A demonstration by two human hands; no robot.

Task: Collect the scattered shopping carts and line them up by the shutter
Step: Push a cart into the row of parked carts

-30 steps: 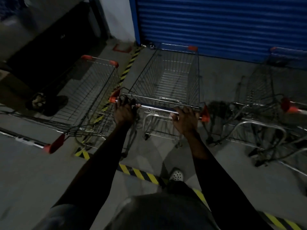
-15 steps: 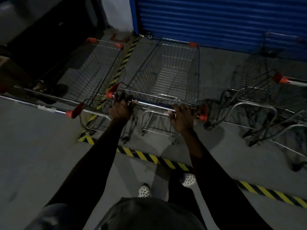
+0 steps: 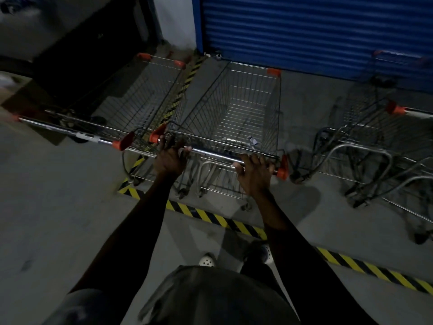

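The dim space had a grey concrete floor (image 3: 58, 207), and a blue corrugated roller shutter (image 3: 316, 31) filled the upper right of the frame. A yellow-and-black hazard stripe (image 3: 210, 218) ran diagonally across the floor from centre left to lower right, with a second branch going up toward the shutter's left edge.

In the middle of the frame stood a silver wire shopping cart (image 3: 236, 109), its nose close to the foot of the shutter. The person held its chrome handle bar (image 3: 213, 154), which had orange end caps. The left hand (image 3: 169, 158) lay over the bar near its left cap, thumb hooked around it and fingers reaching over it. The right hand (image 3: 254, 173) was curled around the bar near the right cap.

Just beside it on the left stood a second wire cart (image 3: 145, 97), roughly parallel. Well apart on the right, a third wire cart (image 3: 375, 127) stood near the shutter. A white perforated clog (image 3: 207, 260) showed at the bottom centre.
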